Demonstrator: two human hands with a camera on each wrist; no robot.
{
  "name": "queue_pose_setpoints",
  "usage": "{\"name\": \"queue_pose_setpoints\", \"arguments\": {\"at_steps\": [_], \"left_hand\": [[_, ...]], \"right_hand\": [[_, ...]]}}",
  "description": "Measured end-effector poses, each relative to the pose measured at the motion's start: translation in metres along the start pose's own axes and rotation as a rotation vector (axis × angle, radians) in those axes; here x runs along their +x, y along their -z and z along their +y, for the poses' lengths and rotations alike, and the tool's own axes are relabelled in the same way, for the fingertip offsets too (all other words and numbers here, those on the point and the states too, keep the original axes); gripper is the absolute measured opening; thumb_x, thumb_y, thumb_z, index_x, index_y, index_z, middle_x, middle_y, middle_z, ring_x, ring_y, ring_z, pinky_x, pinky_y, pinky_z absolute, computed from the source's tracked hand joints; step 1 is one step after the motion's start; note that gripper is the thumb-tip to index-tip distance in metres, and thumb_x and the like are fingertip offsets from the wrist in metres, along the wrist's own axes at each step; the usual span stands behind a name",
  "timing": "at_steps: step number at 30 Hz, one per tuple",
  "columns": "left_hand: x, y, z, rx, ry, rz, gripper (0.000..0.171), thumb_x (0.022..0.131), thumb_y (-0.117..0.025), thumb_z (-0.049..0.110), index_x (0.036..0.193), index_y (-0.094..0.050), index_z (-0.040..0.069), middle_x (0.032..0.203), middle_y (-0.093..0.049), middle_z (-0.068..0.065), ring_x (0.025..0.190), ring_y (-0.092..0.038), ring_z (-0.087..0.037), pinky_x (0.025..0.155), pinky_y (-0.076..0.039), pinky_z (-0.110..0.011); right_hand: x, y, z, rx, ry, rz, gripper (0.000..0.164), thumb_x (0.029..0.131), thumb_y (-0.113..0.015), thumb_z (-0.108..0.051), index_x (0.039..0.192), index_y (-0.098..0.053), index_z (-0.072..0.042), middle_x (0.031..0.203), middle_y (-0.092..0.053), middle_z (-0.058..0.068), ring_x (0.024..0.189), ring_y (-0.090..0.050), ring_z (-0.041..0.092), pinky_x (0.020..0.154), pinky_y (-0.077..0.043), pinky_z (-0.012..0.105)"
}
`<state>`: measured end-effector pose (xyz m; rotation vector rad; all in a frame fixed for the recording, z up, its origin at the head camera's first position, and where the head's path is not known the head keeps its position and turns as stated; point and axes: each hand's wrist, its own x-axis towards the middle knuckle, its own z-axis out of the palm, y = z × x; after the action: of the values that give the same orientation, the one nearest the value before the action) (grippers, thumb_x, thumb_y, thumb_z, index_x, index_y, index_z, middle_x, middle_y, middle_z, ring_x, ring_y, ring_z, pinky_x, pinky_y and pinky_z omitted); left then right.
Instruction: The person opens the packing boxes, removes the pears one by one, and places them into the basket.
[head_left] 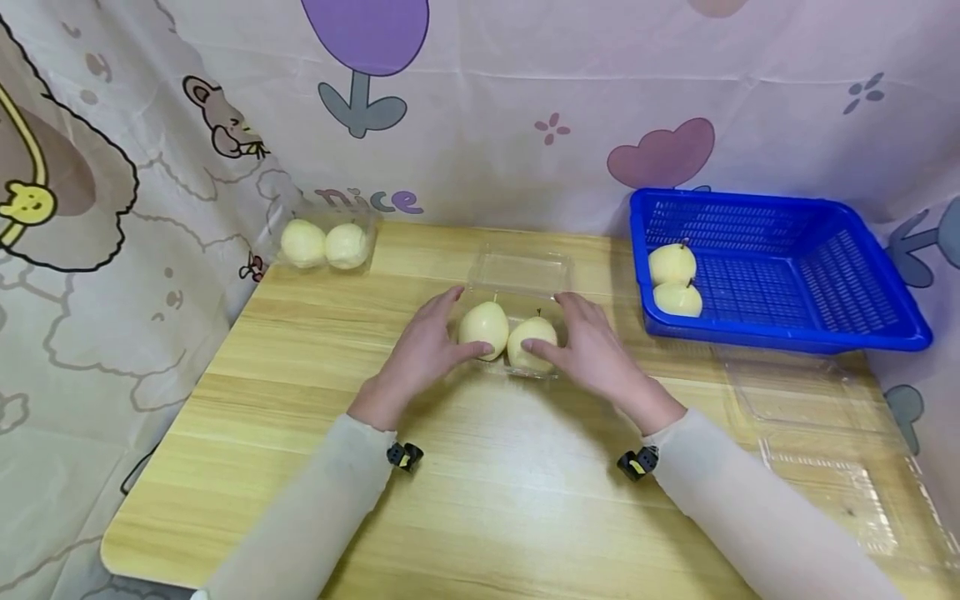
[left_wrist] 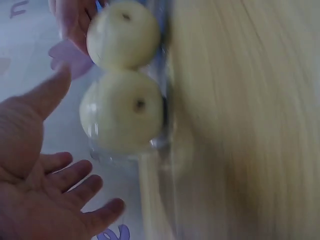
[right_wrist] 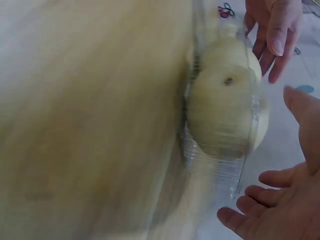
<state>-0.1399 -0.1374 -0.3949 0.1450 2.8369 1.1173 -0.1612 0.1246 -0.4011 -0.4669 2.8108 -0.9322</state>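
Two pale yellow pears, one at left (head_left: 483,329) and one at right (head_left: 532,343), sit side by side in a clear plastic clamshell box (head_left: 517,372). The lid (head_left: 522,271) of this box lies folded back towards the curtain. My left hand (head_left: 423,337) is at the box's left end, its thumb in front of the left pear in the head view. At the right end is my right hand (head_left: 597,343), thumb overlapping the right pear. Both wrist views show the left hand (left_wrist: 55,185) and right hand (right_wrist: 280,195) with fingers spread beside the box.
A blue plastic basket (head_left: 787,337) with two pears (head_left: 672,265) in its left end stands at the back right. Another clear box (head_left: 372,237) holding two pears is at the back left. Empty clear boxes (head_left: 832,492) lie on the wooden table (head_left: 300,400) at right. A printed curtain (head_left: 495,167) hangs behind.
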Motion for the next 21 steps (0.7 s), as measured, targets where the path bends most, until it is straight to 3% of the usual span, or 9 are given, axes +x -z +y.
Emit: {"name": "queue_pose_setpoints", "arguments": {"at_steps": [3,8,12,21], "left_hand": [[0.006,0.000,-0.009,0.061,-0.015,-0.087,0.125,0.080,-0.090,0.053,0.171,-0.013,0.013,0.176,-0.019,-0.015,0.162,-0.021,-0.035,0.130,-0.023,-0.058],[0.011,-0.004,-0.020,0.184,-0.078,-0.185,0.135,0.080,-0.082,0.067,0.170,-0.003,0.007,0.178,-0.006,-0.017,0.165,-0.006,-0.034,0.132,-0.014,-0.060],[0.011,-0.009,-0.019,0.200,-0.084,-0.198,0.135,0.082,-0.081,0.068,0.169,0.000,0.005,0.178,-0.001,-0.017,0.165,-0.002,-0.033,0.132,-0.011,-0.060],[0.003,-0.021,-0.001,0.237,-0.056,-0.183,0.134,0.083,-0.077,0.071,0.169,-0.001,0.002,0.178,-0.001,-0.018,0.165,-0.001,-0.032,0.133,-0.007,-0.058]], "right_hand": [[-0.005,-0.008,0.000,-0.078,0.041,-0.025,0.112,0.090,-0.073,-0.068,0.166,-0.025,-0.002,0.173,-0.022,0.026,0.159,-0.021,0.047,0.126,-0.027,0.066],[-0.009,-0.015,0.002,-0.161,0.113,-0.035,0.120,0.086,-0.074,-0.073,0.165,-0.024,0.002,0.172,-0.019,0.029,0.160,-0.019,0.046,0.127,-0.026,0.064],[-0.009,-0.013,0.006,-0.157,0.114,-0.046,0.121,0.084,-0.076,-0.073,0.165,-0.025,0.000,0.173,-0.019,0.028,0.161,-0.019,0.045,0.127,-0.024,0.065],[-0.008,0.008,0.015,-0.145,0.076,-0.129,0.125,0.081,-0.087,-0.059,0.167,-0.019,0.002,0.175,-0.016,0.025,0.161,-0.017,0.046,0.129,-0.021,0.065]]}}
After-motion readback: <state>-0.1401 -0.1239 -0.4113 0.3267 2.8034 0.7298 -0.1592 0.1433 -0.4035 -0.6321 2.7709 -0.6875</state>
